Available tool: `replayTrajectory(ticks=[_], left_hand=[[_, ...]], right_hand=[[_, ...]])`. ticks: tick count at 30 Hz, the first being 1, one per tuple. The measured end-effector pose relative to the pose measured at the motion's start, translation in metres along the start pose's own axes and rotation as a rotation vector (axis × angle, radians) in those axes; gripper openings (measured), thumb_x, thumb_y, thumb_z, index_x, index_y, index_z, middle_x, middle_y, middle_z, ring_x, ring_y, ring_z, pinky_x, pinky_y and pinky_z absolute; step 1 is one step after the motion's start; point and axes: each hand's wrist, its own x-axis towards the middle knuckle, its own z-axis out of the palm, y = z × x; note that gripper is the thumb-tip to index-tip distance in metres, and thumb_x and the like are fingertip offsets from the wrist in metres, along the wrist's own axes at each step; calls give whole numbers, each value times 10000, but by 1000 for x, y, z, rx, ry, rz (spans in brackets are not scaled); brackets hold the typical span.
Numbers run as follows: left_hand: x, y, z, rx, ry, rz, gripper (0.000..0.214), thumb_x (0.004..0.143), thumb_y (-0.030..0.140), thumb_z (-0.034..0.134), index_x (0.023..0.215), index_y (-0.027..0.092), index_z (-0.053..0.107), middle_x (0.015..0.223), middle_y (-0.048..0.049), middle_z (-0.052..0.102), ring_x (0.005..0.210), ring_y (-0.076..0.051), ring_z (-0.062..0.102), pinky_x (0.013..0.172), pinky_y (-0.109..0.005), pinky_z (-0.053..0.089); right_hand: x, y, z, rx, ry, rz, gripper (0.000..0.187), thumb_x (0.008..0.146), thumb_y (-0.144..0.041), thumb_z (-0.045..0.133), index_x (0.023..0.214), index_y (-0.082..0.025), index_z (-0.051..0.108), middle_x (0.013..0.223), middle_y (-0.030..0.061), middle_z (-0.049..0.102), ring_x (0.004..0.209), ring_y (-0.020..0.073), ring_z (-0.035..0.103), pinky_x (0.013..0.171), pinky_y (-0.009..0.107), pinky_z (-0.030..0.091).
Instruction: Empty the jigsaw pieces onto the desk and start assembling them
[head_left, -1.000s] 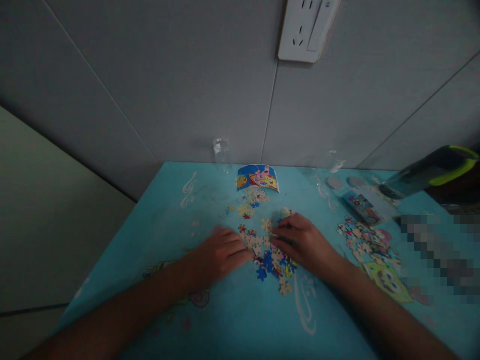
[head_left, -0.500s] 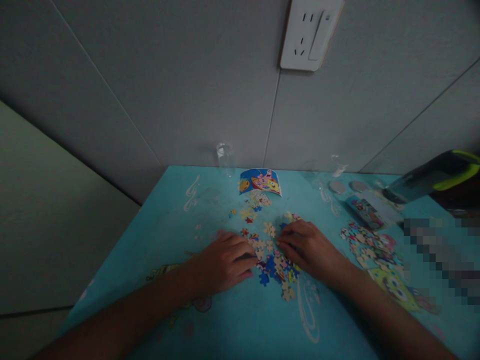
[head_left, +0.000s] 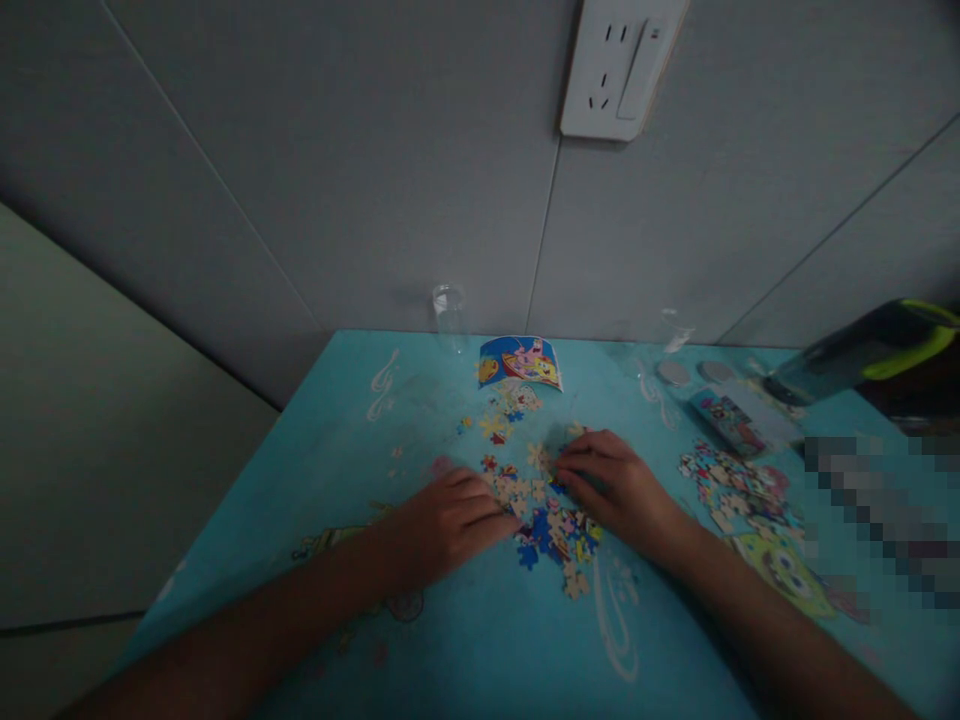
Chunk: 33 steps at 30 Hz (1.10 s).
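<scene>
A loose heap of jigsaw puzzle pieces, some blue, some tan backs up, lies between my two hands. My left hand rests palm down at the heap's left edge, fingers apart and slightly bent, fingertips touching pieces. On the other side, my right hand has thumb and fingers drawn together over a small blue and yellow puzzle piece, partly hidden by the fingertips. Behind the heap, more scattered pieces lead to a curved picture card with cartoon figures.
A clear plastic cylinder stands by the wall; another clear container is farther right. Two round lids, a printed box, a second pile of puzzle pieces and a tilted dark bottle occupy the right side.
My left hand's fingers have shifted slightly right over the pieces. My right fingertips have closed in, and a blue and yellow piece now shows beneath them.
</scene>
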Motion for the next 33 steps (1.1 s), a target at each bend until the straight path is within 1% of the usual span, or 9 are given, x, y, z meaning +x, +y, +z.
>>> replayTrajectory(ticks=[5,11,15,18,21,25,27,31,33], left_hand=[[1,0,4,34,24,-63,180,1008,192,551,1150,182,662,1040,-54,694,959,-195,605,877,-373,456],[1,0,3,9,-21,-117,299,977,289,612,1270,230,632,1236,-96,639,1150,-251,570,952,-438,468],[2,-1,6,-16,10,-54,210,978,223,597,1170,210,681,1181,-89,669,1145,-230,583,1011,-442,469],[2,-1,10,-42,9,-7,153,973,187,601,1087,197,703,1117,-63,700,1118,-212,600,1057,-446,451],[1,-1,12,-79,4,35,149,967,183,610,1080,199,706,1081,-53,721,1079,-196,620,1042,-431,465],[1,1,9,-118,-18,82,184,958,177,609,1118,200,698,1082,-52,735,1067,-192,631,1025,-414,474],[2,1,5,-131,-22,102,201,964,176,594,1140,198,690,1077,-53,738,1057,-192,636,1032,-421,469],[3,2,2,-147,-58,113,232,978,164,559,1186,185,660,1080,-55,734,1046,-191,636,1026,-417,466],[3,1,2,-137,-69,89,243,975,158,556,1198,179,649,1101,-57,727,1068,-197,626,1032,-416,459]], right_hand=[[-2,-11,7,-66,-65,-79,196,946,-312,659,1114,-269,752,1205,100,664,1105,276,625,963,494,498],[-3,-14,7,-82,-88,-89,168,915,-314,703,1066,-277,765,1210,90,665,1114,283,621,967,516,498],[-4,-18,4,-86,-108,-71,158,914,-312,705,1054,-257,754,1207,99,670,1122,287,620,985,525,485],[-5,-19,3,-97,-116,-40,206,910,-313,709,1106,-252,734,1245,109,655,1164,294,605,1001,532,477],[-6,-19,5,-117,-114,-37,263,910,-307,704,1171,-278,724,1300,114,632,1216,308,583,1009,541,474],[-7,-19,8,-105,-86,-27,243,887,-294,730,1129,-287,734,1322,105,620,1246,317,559,1030,553,447],[-6,-19,9,-66,-74,-24,209,877,-281,744,1085,-274,727,1284,93,641,1216,303,571,1025,532,439],[-4,-17,11,74,-53,8,12,937,-232,671,943,-236,680,944,37,715,915,208,651,901,413,478],[-4,-15,12,79,-31,3,58,963,-223,630,928,-229,676,875,29,711,855,197,647,865,392,478]])
